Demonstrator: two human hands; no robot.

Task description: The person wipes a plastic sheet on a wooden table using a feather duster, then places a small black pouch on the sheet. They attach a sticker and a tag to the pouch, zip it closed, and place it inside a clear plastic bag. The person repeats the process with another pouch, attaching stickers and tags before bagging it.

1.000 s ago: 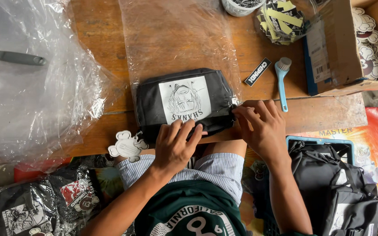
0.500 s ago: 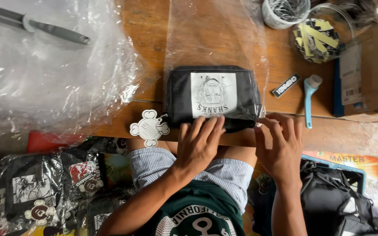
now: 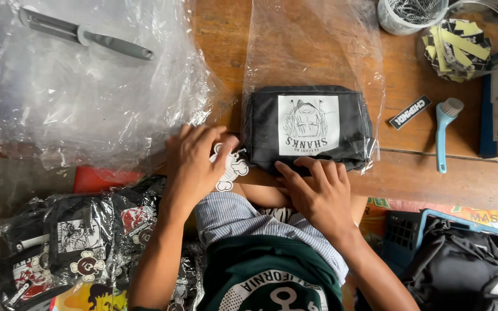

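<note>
Head view: at the centre of the frame a folded black garment [image 3: 309, 128] with a white printed panel lies inside a clear plastic bag [image 3: 312, 52] on the wooden surface [image 3: 226, 34]; the bag's open length stretches toward the top of the frame. The right hand [image 3: 318, 190], just below the garment, lies flat with fingers spread, fingertips pressing on the bag's near edge; its grip is open and closes on nothing. The left hand [image 3: 194, 158], left of centre, rests palm down with fingers loosely extended over a white cartoon-shaped sticker [image 3: 231, 167] at the surface's edge, just beside the bagged garment; whether its grip pinches the sticker I cannot tell.

A heap of crumpled clear plastic [image 3: 87, 98] fills the upper left, with a grey-handled tool [image 3: 85, 34] lying on it. At right lie a blue-handled brush [image 3: 446, 135] and a small black label [image 3: 410, 112]; a jar of black-and-yellow tags [image 3: 459, 46] stands upper right. Bagged printed garments [image 3: 70, 242] pile at lower left.
</note>
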